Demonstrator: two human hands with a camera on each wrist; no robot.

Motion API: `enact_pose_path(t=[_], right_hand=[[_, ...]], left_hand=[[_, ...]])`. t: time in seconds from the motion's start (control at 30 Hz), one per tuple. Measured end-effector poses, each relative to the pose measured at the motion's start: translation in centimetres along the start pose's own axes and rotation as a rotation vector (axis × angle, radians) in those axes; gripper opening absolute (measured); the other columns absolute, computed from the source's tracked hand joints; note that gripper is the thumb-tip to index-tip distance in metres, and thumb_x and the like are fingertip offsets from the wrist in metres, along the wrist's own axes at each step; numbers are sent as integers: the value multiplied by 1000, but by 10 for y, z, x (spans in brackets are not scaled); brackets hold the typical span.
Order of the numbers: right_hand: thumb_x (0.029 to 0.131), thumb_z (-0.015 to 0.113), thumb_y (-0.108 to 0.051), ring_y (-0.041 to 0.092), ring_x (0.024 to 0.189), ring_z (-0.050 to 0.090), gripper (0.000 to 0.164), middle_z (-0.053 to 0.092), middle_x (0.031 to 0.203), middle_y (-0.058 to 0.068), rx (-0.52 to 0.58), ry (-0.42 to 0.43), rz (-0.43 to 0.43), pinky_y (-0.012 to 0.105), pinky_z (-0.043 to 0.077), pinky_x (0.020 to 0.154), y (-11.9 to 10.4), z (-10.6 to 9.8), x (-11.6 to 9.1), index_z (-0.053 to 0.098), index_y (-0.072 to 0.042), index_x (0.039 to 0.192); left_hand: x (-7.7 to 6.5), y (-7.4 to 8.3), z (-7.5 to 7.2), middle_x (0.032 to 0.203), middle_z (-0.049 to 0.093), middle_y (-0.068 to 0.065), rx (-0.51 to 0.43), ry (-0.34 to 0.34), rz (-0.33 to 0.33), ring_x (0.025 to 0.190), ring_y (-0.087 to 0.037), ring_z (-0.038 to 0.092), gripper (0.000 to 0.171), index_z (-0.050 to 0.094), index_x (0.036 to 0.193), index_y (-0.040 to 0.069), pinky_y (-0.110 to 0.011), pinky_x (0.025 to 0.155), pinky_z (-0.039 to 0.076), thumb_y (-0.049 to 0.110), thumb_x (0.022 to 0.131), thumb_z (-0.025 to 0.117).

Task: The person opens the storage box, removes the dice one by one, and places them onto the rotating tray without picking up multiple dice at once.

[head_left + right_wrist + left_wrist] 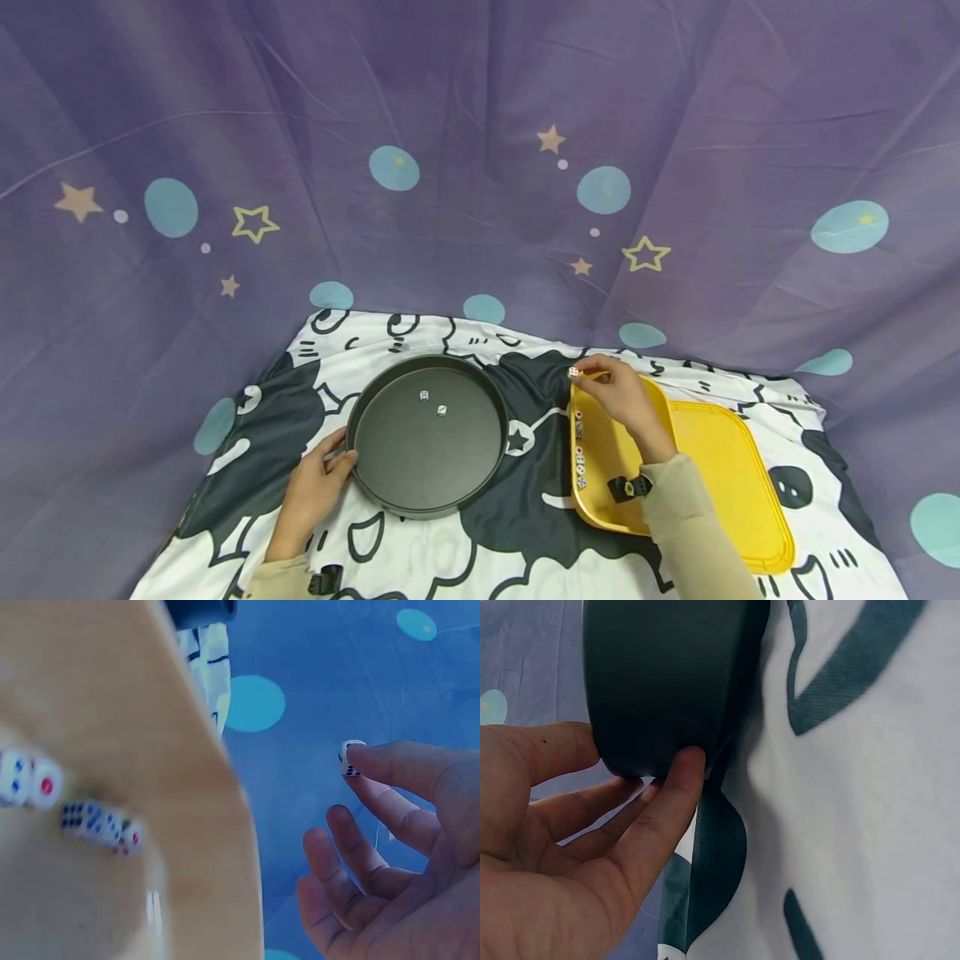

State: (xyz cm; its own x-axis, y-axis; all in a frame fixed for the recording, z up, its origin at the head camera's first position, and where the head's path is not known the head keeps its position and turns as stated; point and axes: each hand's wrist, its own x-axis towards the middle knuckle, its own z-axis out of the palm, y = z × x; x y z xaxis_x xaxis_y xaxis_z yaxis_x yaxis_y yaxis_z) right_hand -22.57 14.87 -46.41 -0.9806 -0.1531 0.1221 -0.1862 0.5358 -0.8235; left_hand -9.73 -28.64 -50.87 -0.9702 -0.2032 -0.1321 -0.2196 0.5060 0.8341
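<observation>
A white die (350, 758) is pinched between the thumb and a fingertip of my right hand (611, 392), held over the far left corner of a yellow plastic box (611, 523). Its other fingers curl loosely in the right wrist view. Several dice (580, 467) line the box's left wall inside. My left hand (318, 487) grips the left edge of a round dark baking pan (427, 475), its thumb and fingers against the wall in the left wrist view (671, 682). Two dice (432, 403) lie apart on the pan's floor.
A flat yellow tray or lid (738, 483) lies right of the box, partly under the right forearm. A black-and-white patterned cloth (517, 542) covers the table. Behind it hangs a purple curtain (480, 233) with stars and dots.
</observation>
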Motion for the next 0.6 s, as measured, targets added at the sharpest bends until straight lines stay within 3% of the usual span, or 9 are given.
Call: enact_pose_path(t=[0.47,0.6], right_hand=[[90,76,-14,24,90,62,16,69,105,5,26,-51,-36,39,53,80,-40,29,9,75,-11,106],[90,76,-15,24,85,61,16,68,106,3,34,-72,-46,39,53,75,-49,38,13,75,-12,106]], left_hand=[[0,-2,1,143,51,-25,-20,-4,4,117,-30,62,50,44,148,-2,-25,83,57,11,102,58],[1,-3,1,143,51,-24,-23,0,15,117,-31,62,50,45,147,-3,-24,83,57,11,101,59]])
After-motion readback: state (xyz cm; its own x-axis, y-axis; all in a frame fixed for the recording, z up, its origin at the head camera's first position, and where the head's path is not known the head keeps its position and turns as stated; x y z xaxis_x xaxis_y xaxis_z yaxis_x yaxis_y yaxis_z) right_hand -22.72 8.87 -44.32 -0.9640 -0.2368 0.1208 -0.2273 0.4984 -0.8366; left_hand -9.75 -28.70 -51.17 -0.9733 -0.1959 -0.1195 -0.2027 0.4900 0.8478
